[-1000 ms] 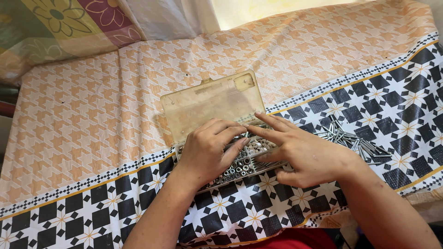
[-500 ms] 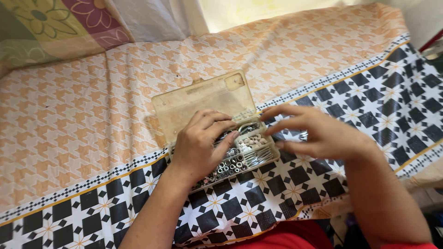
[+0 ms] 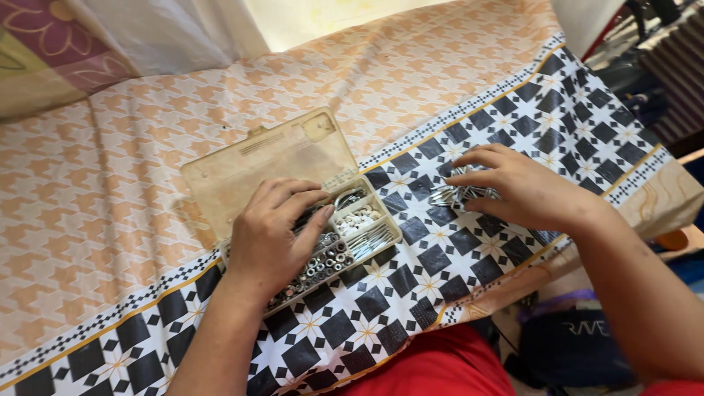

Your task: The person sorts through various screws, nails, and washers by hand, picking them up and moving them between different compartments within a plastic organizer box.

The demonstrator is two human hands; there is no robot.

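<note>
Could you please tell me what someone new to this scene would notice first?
Probably the open plastic organiser box at the middle of the patterned tablecloth, its compartments full of nuts and small metal parts, with the left hand resting on it. To its right, the right hand covers a loose pile of metal bolts on the black-and-white border.

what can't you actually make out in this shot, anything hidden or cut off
All in the head view:
- Left part of the yellowed plastic compartment box: covered by the left hand.
- Whether the left hand grips anything: its fingertips hide it.
- Much of the loose pile of silver bolts: under the right hand, so any grasp is unclear.
- Small silver nuts: too small to tell apart.
- Patterned vinyl tablecloth: cut off by the left edge.
</note>
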